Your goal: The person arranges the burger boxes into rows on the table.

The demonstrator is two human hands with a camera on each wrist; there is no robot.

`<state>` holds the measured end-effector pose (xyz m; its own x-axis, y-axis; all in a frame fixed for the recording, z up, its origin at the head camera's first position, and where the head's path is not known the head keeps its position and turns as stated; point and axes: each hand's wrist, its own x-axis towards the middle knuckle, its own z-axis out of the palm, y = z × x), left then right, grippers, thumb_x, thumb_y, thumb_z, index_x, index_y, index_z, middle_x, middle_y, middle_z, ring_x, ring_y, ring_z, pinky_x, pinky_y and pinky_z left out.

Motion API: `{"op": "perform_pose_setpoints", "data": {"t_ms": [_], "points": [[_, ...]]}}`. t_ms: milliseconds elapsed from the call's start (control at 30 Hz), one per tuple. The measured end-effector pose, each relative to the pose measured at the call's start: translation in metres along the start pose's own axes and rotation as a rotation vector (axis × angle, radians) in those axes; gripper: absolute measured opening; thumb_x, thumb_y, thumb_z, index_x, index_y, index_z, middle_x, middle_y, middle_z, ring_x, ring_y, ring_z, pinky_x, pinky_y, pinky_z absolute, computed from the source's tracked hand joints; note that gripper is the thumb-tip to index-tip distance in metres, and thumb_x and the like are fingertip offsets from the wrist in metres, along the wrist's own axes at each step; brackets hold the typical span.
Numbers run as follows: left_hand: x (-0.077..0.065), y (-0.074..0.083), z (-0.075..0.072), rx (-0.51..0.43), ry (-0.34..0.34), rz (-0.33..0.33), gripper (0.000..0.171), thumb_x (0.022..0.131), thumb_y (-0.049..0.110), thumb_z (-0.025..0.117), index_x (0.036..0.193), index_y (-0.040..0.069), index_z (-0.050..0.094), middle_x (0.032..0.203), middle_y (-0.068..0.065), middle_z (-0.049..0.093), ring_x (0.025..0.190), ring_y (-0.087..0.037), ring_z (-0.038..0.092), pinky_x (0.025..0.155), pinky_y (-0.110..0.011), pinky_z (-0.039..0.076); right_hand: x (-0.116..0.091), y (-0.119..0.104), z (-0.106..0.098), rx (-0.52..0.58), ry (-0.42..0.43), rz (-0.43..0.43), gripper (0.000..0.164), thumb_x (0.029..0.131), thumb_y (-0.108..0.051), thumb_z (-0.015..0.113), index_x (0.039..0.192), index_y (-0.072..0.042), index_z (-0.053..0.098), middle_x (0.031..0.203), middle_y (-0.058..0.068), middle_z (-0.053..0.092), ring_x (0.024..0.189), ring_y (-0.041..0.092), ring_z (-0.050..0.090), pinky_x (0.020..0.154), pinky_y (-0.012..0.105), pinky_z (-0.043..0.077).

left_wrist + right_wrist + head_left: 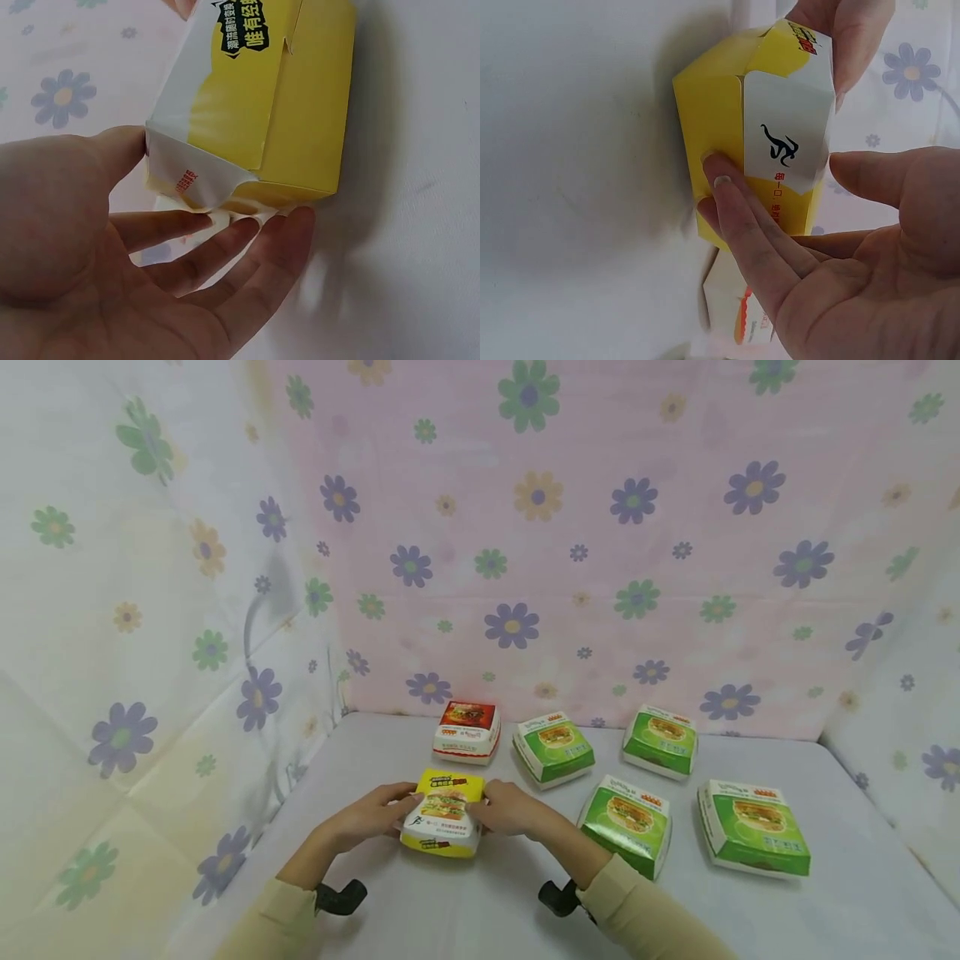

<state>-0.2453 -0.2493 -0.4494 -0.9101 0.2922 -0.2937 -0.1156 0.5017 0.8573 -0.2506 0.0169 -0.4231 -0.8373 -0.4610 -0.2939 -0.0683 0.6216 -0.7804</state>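
A yellow and white burger box (444, 814) with a burger picture on its lid sits closed on the table, between both hands. My left hand (375, 817) holds its left side, the thumb at the lid's edge and the fingertips against the side wall in the left wrist view (187, 255). On the opposite side my right hand (513, 810) grips the box, thumb at the upper edge. In the right wrist view, fingers (742, 217) lie along the yellow wall. A red and white burger box (467, 731) stands just behind.
Green and white burger boxes stand to the right: one (553, 749) behind my right hand, one (630, 822) near my right forearm, one (660, 742) at the back, one (753, 828) farthest right. Flowered cloth (465, 635) hangs behind the white table (450, 910).
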Motion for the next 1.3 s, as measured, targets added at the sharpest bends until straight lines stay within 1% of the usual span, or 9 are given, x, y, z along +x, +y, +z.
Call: {"op": "perform_pose_setpoints", "data": {"t_ms": [133,400,700,833,967,1067,1167,1233,1300], "points": [[0.000,-0.004,0.000,-0.004,-0.004,-0.014,0.069,0.106,0.044,0.054,0.154,-0.003,0.038,0.153,-0.024,0.042,0.117,-0.026,0.059,0.090,-0.042,0.057,0.001,-0.001,0.004,0.008,-0.001,0.013,0.034,0.103,-0.024,0.061,0.120,0.005,0.060,0.098,0.009,0.064,0.087,0.022,0.061,0.075,0.037,0.052],[-0.002,-0.009,0.002,0.003,0.013,-0.033,0.069,0.106,0.044,0.053,0.154,-0.003,0.038,0.157,-0.027,0.037,0.131,-0.036,0.052,0.098,-0.048,0.054,0.003,-0.001,0.008,-0.012,-0.005,0.025,0.030,0.103,-0.024,0.060,0.114,0.004,0.061,0.092,0.009,0.063,0.083,0.023,0.058,0.070,0.036,0.047],[-0.003,-0.011,0.003,-0.024,0.005,-0.066,0.074,0.106,0.049,0.051,0.156,-0.003,0.034,0.152,-0.023,0.046,0.124,-0.031,0.057,0.096,-0.049,0.054,-0.001,-0.004,0.007,-0.044,-0.006,0.056,0.034,0.104,-0.030,0.060,0.113,0.002,0.059,0.089,0.010,0.063,0.081,0.023,0.058,0.070,0.036,0.046],[-0.007,-0.008,0.000,0.050,0.045,-0.073,0.076,0.106,0.052,0.049,0.158,-0.001,0.031,0.149,-0.023,0.046,0.111,-0.027,0.060,0.089,-0.045,0.055,-0.009,-0.009,0.001,-0.092,0.014,0.070,0.039,0.103,-0.035,0.060,0.113,0.002,0.059,0.086,0.010,0.062,0.081,0.023,0.057,0.070,0.039,0.045],[-0.009,0.001,-0.005,0.160,0.100,-0.027,0.076,0.105,0.054,0.050,0.158,0.003,0.032,0.152,-0.023,0.044,0.112,-0.028,0.061,0.090,-0.046,0.054,-0.019,-0.013,-0.010,-0.174,0.034,0.062,0.045,0.103,-0.038,0.060,0.117,0.004,0.061,0.086,0.009,0.064,0.081,0.023,0.060,0.073,0.042,0.050],[-0.009,0.012,-0.007,0.235,0.137,0.028,0.076,0.104,0.054,0.051,0.158,0.005,0.032,0.151,-0.021,0.045,0.123,-0.034,0.057,0.096,-0.052,0.052,-0.026,-0.014,-0.017,-0.213,0.039,0.044,0.050,0.103,-0.039,0.061,0.125,0.006,0.060,0.100,0.011,0.066,0.091,0.026,0.063,0.080,0.046,0.056],[-0.007,0.023,-0.006,0.301,0.173,0.064,0.075,0.103,0.055,0.053,0.158,0.007,0.034,0.149,-0.018,0.047,0.127,-0.037,0.053,0.098,-0.055,0.051,-0.033,-0.013,-0.024,-0.213,0.032,0.013,0.053,0.103,-0.038,0.061,0.131,0.007,0.059,0.117,0.016,0.066,0.105,0.029,0.063,0.089,0.050,0.056],[-0.005,0.030,-0.005,0.318,0.181,0.087,0.075,0.103,0.055,0.053,0.158,0.007,0.034,0.151,-0.019,0.047,0.128,-0.038,0.052,0.098,-0.055,0.051,-0.037,-0.012,-0.028,-0.211,0.029,-0.003,0.053,0.103,-0.038,0.061,0.133,0.005,0.058,0.123,0.017,0.065,0.112,0.031,0.063,0.092,0.052,0.055],[-0.003,0.036,-0.003,0.334,0.182,0.110,0.075,0.103,0.055,0.054,0.158,0.007,0.034,0.151,-0.019,0.046,0.129,-0.037,0.053,0.098,-0.054,0.052,-0.041,-0.011,-0.032,-0.210,0.027,-0.010,0.053,0.102,-0.039,0.061,0.135,0.004,0.058,0.124,0.017,0.066,0.113,0.032,0.064,0.093,0.052,0.055]]}}
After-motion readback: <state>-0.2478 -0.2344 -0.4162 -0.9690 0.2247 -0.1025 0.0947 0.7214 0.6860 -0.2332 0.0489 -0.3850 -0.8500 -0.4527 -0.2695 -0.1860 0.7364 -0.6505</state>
